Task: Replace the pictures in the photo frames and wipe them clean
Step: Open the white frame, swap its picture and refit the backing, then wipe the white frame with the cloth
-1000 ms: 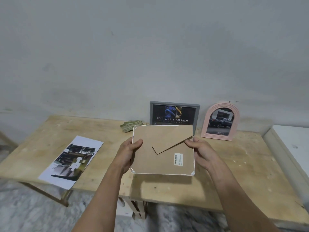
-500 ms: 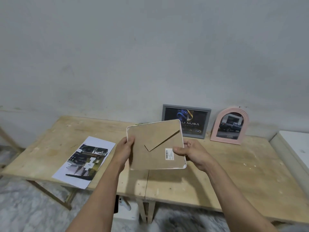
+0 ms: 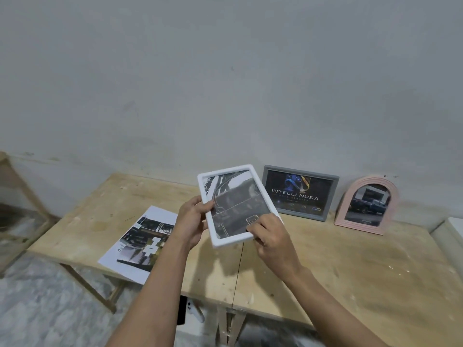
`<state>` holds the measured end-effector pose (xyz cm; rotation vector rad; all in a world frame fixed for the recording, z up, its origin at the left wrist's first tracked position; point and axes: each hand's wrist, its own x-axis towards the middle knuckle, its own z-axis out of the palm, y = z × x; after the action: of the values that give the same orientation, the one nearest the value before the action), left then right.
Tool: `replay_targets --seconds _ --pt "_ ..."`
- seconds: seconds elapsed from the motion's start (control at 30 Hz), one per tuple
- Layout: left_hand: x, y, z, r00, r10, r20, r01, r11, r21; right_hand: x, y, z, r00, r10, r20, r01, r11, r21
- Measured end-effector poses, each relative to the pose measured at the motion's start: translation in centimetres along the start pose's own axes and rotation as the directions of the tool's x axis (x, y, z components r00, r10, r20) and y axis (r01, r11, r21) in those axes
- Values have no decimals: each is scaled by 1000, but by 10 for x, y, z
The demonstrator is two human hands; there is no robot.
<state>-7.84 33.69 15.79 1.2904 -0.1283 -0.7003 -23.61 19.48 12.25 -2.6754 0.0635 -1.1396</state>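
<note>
I hold the white photo frame [image 3: 236, 205] up in the air over the wooden table [image 3: 350, 266], its glass side facing me and tilted so its top leans to the left. A grey, dark-toned picture sits inside it. My left hand [image 3: 191, 221] grips the frame's left edge, thumb curled over the front rim and onto the glass, the other fingers hidden behind the back. My right hand [image 3: 269, 237] pinches the lower right corner, thumb tip pressed on the glass near the rim and the curled fingers wrapped under the edge. On the table to the left of my arms lies a loose printed sheet [image 3: 142, 242], flat, one corner hanging over the near edge. Further back, leaning against the wall, stands a grey frame [image 3: 299, 192] with a dark logo picture, and just right of it a pink arched frame [image 3: 367, 205] showing a vehicle. The two standing frames are near each other but apart.
</note>
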Motion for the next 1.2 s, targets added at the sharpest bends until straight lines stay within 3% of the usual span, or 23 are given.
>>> replay_targets --seconds 0.1,0.17,0.23,0.27,0.3,0.37,0.43,0.47,0.57,0.67,0.83,0.93,0.97,1.2 --pt "4 1 0 999 35 -9 -35 999 -23 8 3 4 999 -27 21 28 1000 -15" --pt "8 1 -2 998 46 -42 -47 999 -21 11 9 7 989 -61 135 56 998 35" --pt "16 1 -5 996 60 -68 -60 998 1 17 16 7 966 40 257 -68 992 103" --pt "18 2 -6 995 69 -69 -69 998 7 23 19 4 949 174 262 -212 970 121" --pt "23 3 -7 995 75 -70 -75 997 -1 30 26 4 905 348 245 -390 909 149" --pt "33 3 -7 996 66 -57 -69 996 -62 48 38 1 697 624 353 -716 637 287" --pt "50 1 -5 996 67 -56 -70 996 -51 63 55 11 522 595 612 -851 314 421" --pt "58 0 -4 995 87 -52 -86 996 14 66 61 17 499 565 657 -865 272 422" --pt "86 -9 -2 990 144 11 -140 941 308 72 82 43 492 571 657 -862 218 457" --pt "121 -17 -5 989 143 -29 -118 900 420 76 109 72 478 536 696 -874 208 439" --pt "178 -22 -12 998 63 -31 -41 886 461 90 159 112 364 372 854 -920 286 268" --pt "201 -25 -8 997 27 -67 6 889 458 101 183 131 293 359 886 -954 166 248" --pt "206 -26 -6 997 19 -72 16 893 450 104 188 136 291 373 881 -956 139 257" --pt "241 -42 -4 988 33 -152 48 863 503 107 211 174 304 310 901 -942 239 236"
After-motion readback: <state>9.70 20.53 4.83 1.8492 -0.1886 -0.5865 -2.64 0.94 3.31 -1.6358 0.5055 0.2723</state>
